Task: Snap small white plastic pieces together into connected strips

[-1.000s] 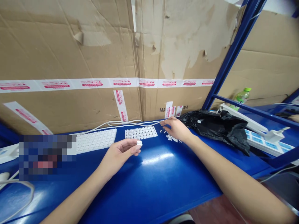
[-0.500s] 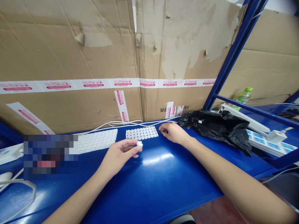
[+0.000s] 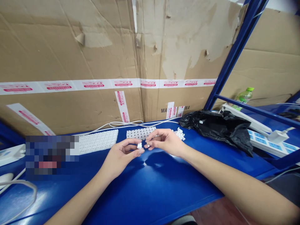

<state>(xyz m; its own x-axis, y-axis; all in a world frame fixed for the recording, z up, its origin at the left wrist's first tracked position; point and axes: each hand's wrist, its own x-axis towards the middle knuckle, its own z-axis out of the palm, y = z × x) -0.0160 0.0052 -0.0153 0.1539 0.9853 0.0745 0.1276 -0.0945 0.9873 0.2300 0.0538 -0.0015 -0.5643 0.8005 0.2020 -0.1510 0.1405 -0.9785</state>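
Observation:
Between the thumb and fingers of my left hand (image 3: 122,156) is a small white plastic piece (image 3: 139,146). My right hand (image 3: 166,142) is close beside it, pinching a tiny white part (image 3: 148,145) whose kind is too small to make out. Behind the hands lies a block of small white pieces in rows (image 3: 138,133), partly covered by my right fingers. A loose heap of small white pieces (image 3: 180,133) shows just beyond my right hand. To the left is a larger white gridded sheet of pieces (image 3: 98,141), lying flat on the blue table (image 3: 140,193).
A crumpled black plastic bag (image 3: 215,128) lies to the right, near a power strip (image 3: 274,145) with a white plug. Behind the table stands cardboard (image 3: 105,56); white cables (image 3: 112,125) run along its foot. A blue metal post (image 3: 232,59) rises at right, with a green-capped bottle (image 3: 245,97) beyond.
My right hand has moved left from the heap toward my left hand, now with a tiny white part in its fingers. The heap has come into view. My left hand has hardly moved.

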